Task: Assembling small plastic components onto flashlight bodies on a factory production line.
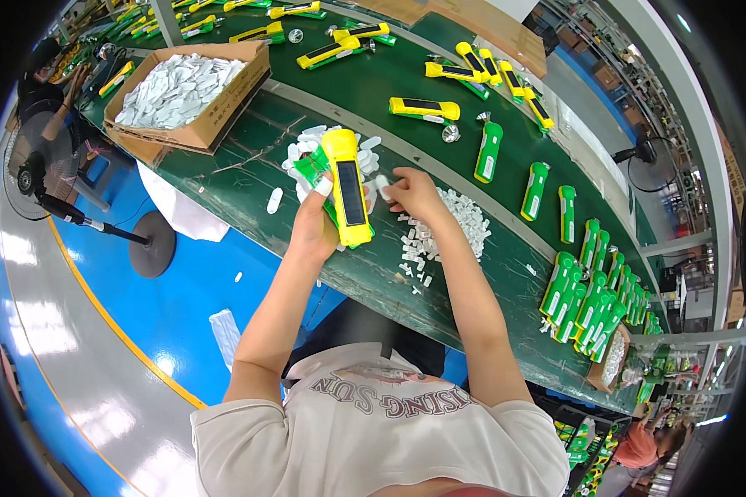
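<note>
My left hand (313, 225) grips a yellow-and-green flashlight (341, 149) with a dark panel along its yellow side. It stands nearly upright in the picture, wide head toward the far side. Just right of it, my right hand (414, 195) is closed at the fingertips on a small white plastic piece (382, 185). Behind and around the flashlight lies a pile of white oval pieces (370, 156), partly hidden by it. A heap of tiny white parts (466, 225) spreads beside and under my right forearm.
A cardboard box (232, 98) full of white pieces stands at the far left. Beyond the bench, a green belt (340, 87) carries several flashlights. More green flashlights (587, 306) crowd the right end. A floor fan (37, 174) and a person (46, 91) are at left.
</note>
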`<move>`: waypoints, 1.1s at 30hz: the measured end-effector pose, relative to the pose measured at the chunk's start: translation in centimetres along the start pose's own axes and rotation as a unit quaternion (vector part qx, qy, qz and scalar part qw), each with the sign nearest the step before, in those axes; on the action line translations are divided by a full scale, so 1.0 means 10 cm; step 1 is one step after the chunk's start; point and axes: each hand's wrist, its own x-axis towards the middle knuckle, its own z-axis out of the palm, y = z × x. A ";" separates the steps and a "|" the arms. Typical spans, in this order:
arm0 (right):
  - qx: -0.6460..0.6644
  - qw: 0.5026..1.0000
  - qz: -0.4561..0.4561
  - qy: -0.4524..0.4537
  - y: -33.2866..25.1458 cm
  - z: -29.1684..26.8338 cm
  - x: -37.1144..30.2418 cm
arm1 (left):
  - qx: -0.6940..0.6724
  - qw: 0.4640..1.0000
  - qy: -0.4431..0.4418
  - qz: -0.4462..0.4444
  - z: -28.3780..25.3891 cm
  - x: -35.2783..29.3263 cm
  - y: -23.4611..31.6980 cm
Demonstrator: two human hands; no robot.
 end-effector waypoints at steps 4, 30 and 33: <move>-0.066 0.968 -0.220 0.099 -0.23 -0.06 -0.30 | 0.043 0.998 -0.033 0.017 0.14 -0.03 -0.16; -0.237 0.924 -0.188 -0.233 -1.57 -0.96 -1.13 | 0.089 0.959 -0.247 -0.105 0.71 -0.21 -0.46; -0.216 0.929 -0.174 -0.245 -1.54 -0.95 -1.08 | 0.113 0.956 -0.244 -0.115 0.74 -0.21 -0.43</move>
